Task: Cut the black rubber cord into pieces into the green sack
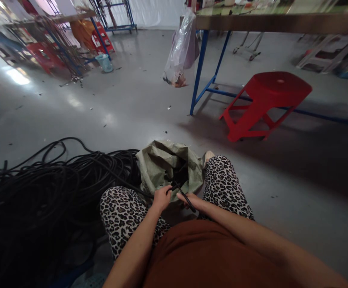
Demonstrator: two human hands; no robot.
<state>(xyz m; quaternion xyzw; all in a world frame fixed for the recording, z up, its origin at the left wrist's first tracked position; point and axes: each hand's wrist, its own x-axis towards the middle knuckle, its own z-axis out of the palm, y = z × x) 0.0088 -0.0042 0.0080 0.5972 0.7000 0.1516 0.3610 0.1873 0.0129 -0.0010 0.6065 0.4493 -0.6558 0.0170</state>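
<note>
My left hand (161, 199) is closed around a black rubber hose (142, 191), which runs in from the coiled heap at my left. In my right hand (194, 201) is a pair of dark-handled scissors (188, 201), its blades pointing up and left towards the hose end by my left fingers. I cannot tell whether the blades touch the hose. Beneath both hands a greenish woven sack (151, 164) stands with its mouth wide, between my knees. Dark pieces (180, 172) lie inside it, too shadowed to make out singly.
A large tangle of black hose (102, 172) covers the floor at left. A red plastic stool (270, 92) stands at the right beside a blue-legged table (204, 60). From the table's corner hangs a clear plastic bag (178, 52). Farther back are a light blue bin (104, 63) and more stools.
</note>
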